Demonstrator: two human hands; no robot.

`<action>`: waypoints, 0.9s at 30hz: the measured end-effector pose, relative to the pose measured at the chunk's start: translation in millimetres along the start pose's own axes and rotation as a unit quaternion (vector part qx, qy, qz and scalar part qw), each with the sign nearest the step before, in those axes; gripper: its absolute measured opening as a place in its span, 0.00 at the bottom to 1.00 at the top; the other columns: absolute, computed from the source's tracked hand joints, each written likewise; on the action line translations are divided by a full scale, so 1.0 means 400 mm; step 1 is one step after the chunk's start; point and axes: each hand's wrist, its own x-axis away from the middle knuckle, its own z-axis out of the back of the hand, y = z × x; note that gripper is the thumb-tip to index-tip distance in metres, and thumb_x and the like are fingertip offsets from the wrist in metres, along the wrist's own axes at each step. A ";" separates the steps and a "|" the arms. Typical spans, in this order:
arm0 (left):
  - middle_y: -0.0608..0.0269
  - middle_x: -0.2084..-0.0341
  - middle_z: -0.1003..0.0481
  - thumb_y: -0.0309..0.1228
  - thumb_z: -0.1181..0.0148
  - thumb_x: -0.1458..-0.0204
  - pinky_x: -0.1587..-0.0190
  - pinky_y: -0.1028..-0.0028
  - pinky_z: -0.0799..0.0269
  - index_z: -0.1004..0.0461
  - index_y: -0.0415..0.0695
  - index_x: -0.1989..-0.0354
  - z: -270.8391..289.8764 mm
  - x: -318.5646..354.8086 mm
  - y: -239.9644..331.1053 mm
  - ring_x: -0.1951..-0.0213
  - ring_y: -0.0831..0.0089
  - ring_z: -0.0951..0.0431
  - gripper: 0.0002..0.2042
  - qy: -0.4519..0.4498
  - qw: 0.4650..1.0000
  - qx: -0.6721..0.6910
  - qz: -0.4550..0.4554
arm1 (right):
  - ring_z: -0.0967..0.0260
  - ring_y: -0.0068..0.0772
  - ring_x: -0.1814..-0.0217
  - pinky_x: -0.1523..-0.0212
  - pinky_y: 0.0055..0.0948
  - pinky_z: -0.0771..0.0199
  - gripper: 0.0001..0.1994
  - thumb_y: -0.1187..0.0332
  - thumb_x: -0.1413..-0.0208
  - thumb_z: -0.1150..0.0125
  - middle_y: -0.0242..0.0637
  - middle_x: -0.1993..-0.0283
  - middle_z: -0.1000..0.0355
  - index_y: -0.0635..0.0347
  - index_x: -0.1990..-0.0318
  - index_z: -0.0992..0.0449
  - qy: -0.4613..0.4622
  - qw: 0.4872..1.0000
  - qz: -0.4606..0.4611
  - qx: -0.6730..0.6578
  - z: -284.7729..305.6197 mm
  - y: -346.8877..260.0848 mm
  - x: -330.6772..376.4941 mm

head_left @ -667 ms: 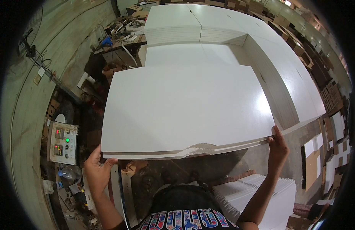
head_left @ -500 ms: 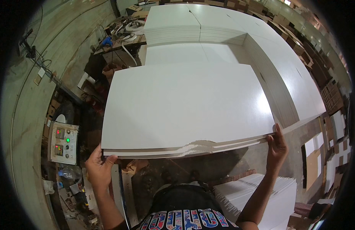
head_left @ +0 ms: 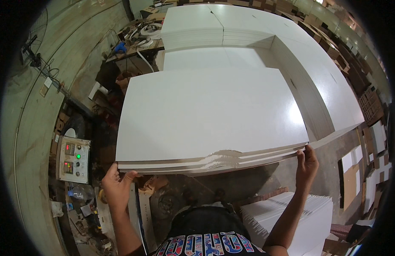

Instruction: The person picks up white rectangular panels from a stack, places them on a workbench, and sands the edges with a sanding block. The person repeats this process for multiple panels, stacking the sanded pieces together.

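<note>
Several large white boards [head_left: 210, 111] lie in a layered stack before me, their near edges stepped and cut with a wavy notch in the middle. At the near left corner my left hand [head_left: 117, 183] grips the boards' edge, thumb on the near side and fingers mostly hidden behind the corner. My right hand [head_left: 307, 164] is closed on the near right corner, its thumb and fingers pinching the edges. The far side of these boards overlaps a larger stack of white boards [head_left: 225, 38].
A control box [head_left: 73, 160] with lit displays stands at left. Behind it, a cluttered workbench [head_left: 142, 42] holds hoses and a blue tool. Near my right forearm is a pile of white notched boards [head_left: 295, 217]. More panels [head_left: 351, 173] lie on the floor at right.
The near edges of the held boards look more fanned apart. My right index finger has come down from its raised position to the corner. The view has shifted slightly.
</note>
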 end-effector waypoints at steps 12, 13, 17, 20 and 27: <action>0.53 0.55 0.09 0.56 0.18 0.36 0.47 0.63 0.16 0.13 0.31 0.40 -0.026 0.004 0.017 0.52 0.70 0.12 0.35 0.033 0.998 -0.051 0.006 | 0.19 0.25 0.45 0.37 0.30 0.19 0.21 0.65 0.23 0.23 0.36 0.48 0.14 0.70 0.31 0.16 0.074 0.995 -0.030 -0.066 -0.054 -0.011 0.007; 0.55 0.54 0.09 0.53 0.16 0.36 0.46 0.65 0.16 0.14 0.30 0.39 -0.024 0.005 0.018 0.52 0.72 0.12 0.34 0.031 0.998 -0.057 0.019 | 0.19 0.25 0.45 0.37 0.31 0.19 0.22 0.65 0.23 0.23 0.36 0.48 0.14 0.69 0.31 0.16 0.078 0.994 -0.039 -0.064 -0.056 -0.017 0.006; 0.53 0.52 0.09 0.50 0.15 0.36 0.44 0.64 0.15 0.14 0.31 0.38 -0.026 0.005 0.016 0.50 0.70 0.11 0.33 0.031 0.999 -0.043 0.011 | 0.18 0.27 0.44 0.37 0.32 0.18 0.23 0.62 0.23 0.23 0.38 0.48 0.13 0.69 0.30 0.15 0.061 0.995 -0.053 -0.055 -0.057 -0.028 0.005; 0.53 0.51 0.09 0.47 0.15 0.36 0.43 0.63 0.15 0.14 0.31 0.37 -0.029 0.007 0.012 0.49 0.70 0.11 0.32 0.015 1.000 0.000 -0.019 | 0.18 0.28 0.43 0.37 0.32 0.17 0.24 0.62 0.22 0.23 0.40 0.46 0.13 0.68 0.28 0.16 0.042 0.996 -0.052 -0.060 -0.050 -0.023 0.008; 0.53 0.51 0.09 0.43 0.15 0.36 0.43 0.64 0.15 0.15 0.30 0.37 -0.015 -0.010 -0.011 0.49 0.70 0.11 0.29 -0.008 1.000 -0.017 -0.006 | 0.18 0.28 0.42 0.36 0.33 0.17 0.24 0.63 0.23 0.23 0.39 0.44 0.13 0.64 0.26 0.16 0.010 0.998 -0.032 -0.048 -0.029 0.014 0.017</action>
